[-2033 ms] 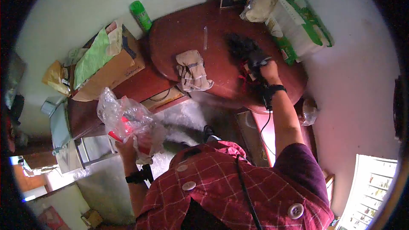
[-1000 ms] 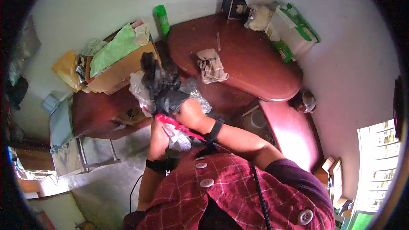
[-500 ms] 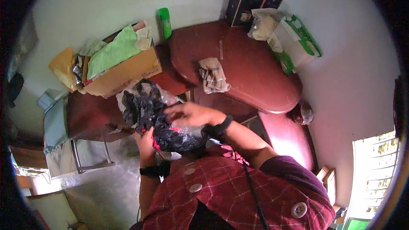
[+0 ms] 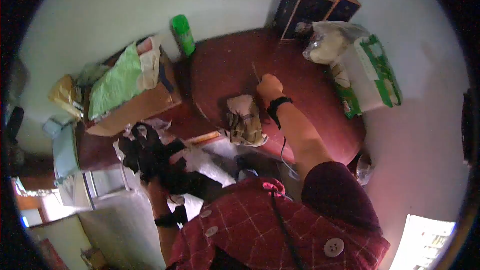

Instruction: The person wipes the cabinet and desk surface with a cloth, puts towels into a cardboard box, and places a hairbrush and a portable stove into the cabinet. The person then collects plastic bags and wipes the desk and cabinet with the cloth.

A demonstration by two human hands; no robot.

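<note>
My left hand (image 4: 152, 186) is closed on a crumpled black plastic bag (image 4: 157, 157), which hangs in front of my body at the table's near edge. Clear plastic shows around the bag, and part of that hand is hidden. My right hand (image 4: 270, 86) is over the red-brown table with its fingers curled in. A thin stick-like thing (image 4: 255, 71) pokes out beyond those fingers, its near end inside the grip; its exact kind is too small to make out. Close by on the left lies a folded checked cloth (image 4: 245, 121).
A cardboard box (image 4: 137, 112) holding green and pale cloth stands at the left beside a green spray can (image 4: 183, 35). Toward the right are dark speaker-like boxes (image 4: 307, 10), a clear bag (image 4: 330, 42) and a green-and-white pack (image 4: 367, 75) on the red-brown table (image 4: 225, 65).
My right hand has left the black bag and reached forward across the table to the thin stick. My left hand keeps the bag, now lower and further left in view.
</note>
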